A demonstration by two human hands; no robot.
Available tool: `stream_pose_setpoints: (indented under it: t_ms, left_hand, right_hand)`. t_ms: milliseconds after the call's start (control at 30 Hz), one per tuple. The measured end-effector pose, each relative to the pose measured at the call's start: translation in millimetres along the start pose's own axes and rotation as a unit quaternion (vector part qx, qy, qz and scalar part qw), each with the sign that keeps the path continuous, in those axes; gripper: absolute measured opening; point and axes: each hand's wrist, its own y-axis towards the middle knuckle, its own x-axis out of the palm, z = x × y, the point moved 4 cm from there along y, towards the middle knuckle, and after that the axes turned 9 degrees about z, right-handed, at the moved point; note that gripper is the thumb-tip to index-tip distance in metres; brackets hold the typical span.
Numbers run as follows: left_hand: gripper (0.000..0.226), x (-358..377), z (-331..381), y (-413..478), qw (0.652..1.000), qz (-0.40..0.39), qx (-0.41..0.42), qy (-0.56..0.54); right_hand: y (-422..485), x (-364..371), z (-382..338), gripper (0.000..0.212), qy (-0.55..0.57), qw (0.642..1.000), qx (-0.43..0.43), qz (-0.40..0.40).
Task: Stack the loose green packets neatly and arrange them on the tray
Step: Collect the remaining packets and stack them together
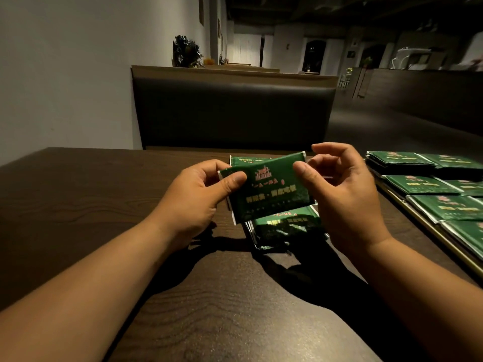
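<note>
I hold a green packet point(271, 190) with gold print above the dark wooden table point(104, 194). My left hand point(193, 202) pinches its left edge between thumb and fingers. My right hand point(339, 189) pinches its right side with the thumb on the front. Under the held packet lies a small pile of loose green packets point(285, 227) on the table, and one more packet point(248, 160) shows behind the top edge. On the right, a tray point(441, 239) with a pale rim carries rows of stacked green packets point(418, 184).
A dark padded bench back point(230, 113) stands just beyond the table's far edge. A grey wall point(65, 74) runs along the left. The tray reaches the table's right side and runs out of view.
</note>
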Motion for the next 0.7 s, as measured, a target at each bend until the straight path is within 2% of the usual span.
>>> stream_pose_setpoints:
  t_ms: [100,167,300,400,567,633,700]
  left_hand:
    - [0.02,9,-2,-3,0.998,0.008,-0.031,-0.059]
    - [0.024,11,-5,-3,0.997,0.036,-0.039,-0.058]
    - [0.055,11,-13,-1,0.997,0.051,-0.061,-0.018]
    - [0.057,14,-13,-6,0.997,0.034,-0.047,0.052]
    - [0.056,26,-9,-12,0.971,0.013,0.038,0.237]
    - [0.058,29,-11,-13,0.958,-0.003,0.042,0.282]
    - [0.064,32,-15,-13,0.943,-0.028,0.041,0.33]
  right_hand:
    - [2,2,8,0.041,-0.032,0.999,0.028,-0.031]
    - [6,1,10,0.035,-0.059,0.997,0.04,-0.033]
    - [16,-9,16,0.038,-0.11,0.984,0.138,-0.029]
    - [19,-15,19,0.039,-0.21,0.959,0.187,-0.048]
    - [18,-18,17,0.01,-0.341,0.908,0.206,-0.128]
    - [18,-17,16,0.019,-0.399,0.883,0.188,-0.158]
    - [19,-17,13,0.037,-0.46,0.859,0.156,-0.165]
